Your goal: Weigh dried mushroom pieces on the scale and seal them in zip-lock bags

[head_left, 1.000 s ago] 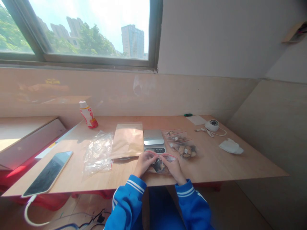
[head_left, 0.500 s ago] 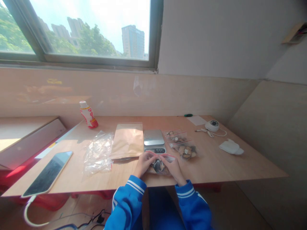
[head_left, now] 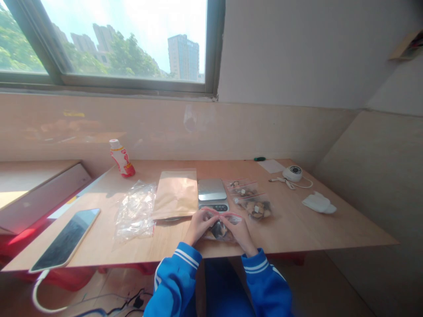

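Near the table's front edge lies a clear zip bag (head_left: 219, 232) with a red seal strip and brown and dark pieces inside. My left hand (head_left: 199, 225) pinches its top edge from the left. From the right, my right hand (head_left: 236, 228) pinches the same edge, thumbs and fingers almost meeting. Just behind the bag stands a digital kitchen scale (head_left: 212, 190) with a bare metal plate; the bag and fingers partly cover its front. Right of the scale are several filled zip bags (head_left: 258, 208) holding brown dried slices, each with a small white label where visible.
Left of the scale lie a brown paper pouch (head_left: 176, 193) and crumpled clear bags (head_left: 136, 210). A phone (head_left: 66, 240) on a cable and a bottle (head_left: 122, 159) are further left. At right are a white camera (head_left: 292, 173), a tissue (head_left: 319, 202), paper (head_left: 271, 166) and a green-handled tool (head_left: 259, 159).
My fingertips have shifted slightly along the bag's top edge, coming closer together. The other things on the table stay put.
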